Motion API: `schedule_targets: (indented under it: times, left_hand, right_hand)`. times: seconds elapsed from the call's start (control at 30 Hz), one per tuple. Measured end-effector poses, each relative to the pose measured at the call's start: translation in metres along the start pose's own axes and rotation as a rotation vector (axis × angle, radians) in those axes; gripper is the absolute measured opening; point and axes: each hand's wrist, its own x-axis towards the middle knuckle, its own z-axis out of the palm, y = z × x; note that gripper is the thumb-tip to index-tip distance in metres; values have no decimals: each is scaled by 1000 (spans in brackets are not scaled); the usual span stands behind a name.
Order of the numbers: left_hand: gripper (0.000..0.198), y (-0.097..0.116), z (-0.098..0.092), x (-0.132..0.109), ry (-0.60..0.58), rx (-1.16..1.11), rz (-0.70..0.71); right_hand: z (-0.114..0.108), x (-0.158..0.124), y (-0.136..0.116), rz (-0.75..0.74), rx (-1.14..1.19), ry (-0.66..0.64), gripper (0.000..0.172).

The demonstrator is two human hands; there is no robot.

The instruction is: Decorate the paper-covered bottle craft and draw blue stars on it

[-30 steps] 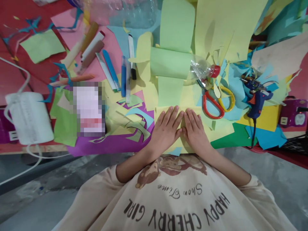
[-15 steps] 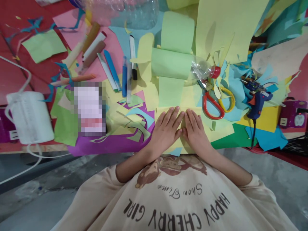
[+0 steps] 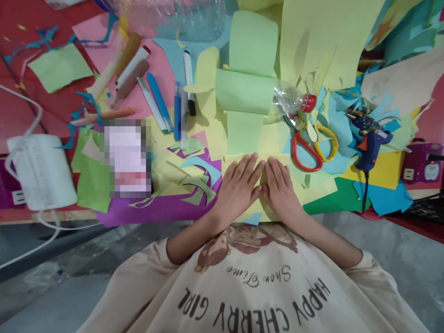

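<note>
While left hand and right hand lie flat, empty, on yellow paper nearside of bottle, its green wrap is on.
Remainder: unclear; scissors by bottle's neck.

The scene is taken in by a single head-worn camera, set above and behind the fingers and pointed forward and steeply down, so that their backs are seen near mid-view. The shirt is caught closer to the lens, on the body side of the fingers, while the table is shown beyond and to both sides of them.
</note>
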Motion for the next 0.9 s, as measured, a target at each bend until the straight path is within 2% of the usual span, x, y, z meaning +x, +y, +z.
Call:
schedule_targets:
  times: [0.17,0.3,0.53,0.77,0.9]
  left_hand:
    - [56,1,-2,1,-18,-10,-4]
    - [54,1,-6,3,-21,3,6]
    - [52,-1,-16,6,-18,22,41]
    - [50,-1,-27,12,-63,50,58]
    - [51,-3,-32,12,-82,72,76]
  right_hand:
    - [-5,2,0,26,16,-27,64]
    - [-15,11,0,44,-26,-29,52]
    - [-34,25,2,-95,-177,-46,28]
    - [-46,37,7,-186,-241,-79,28]
    - [-48,37,17,-242,-259,-34,29]
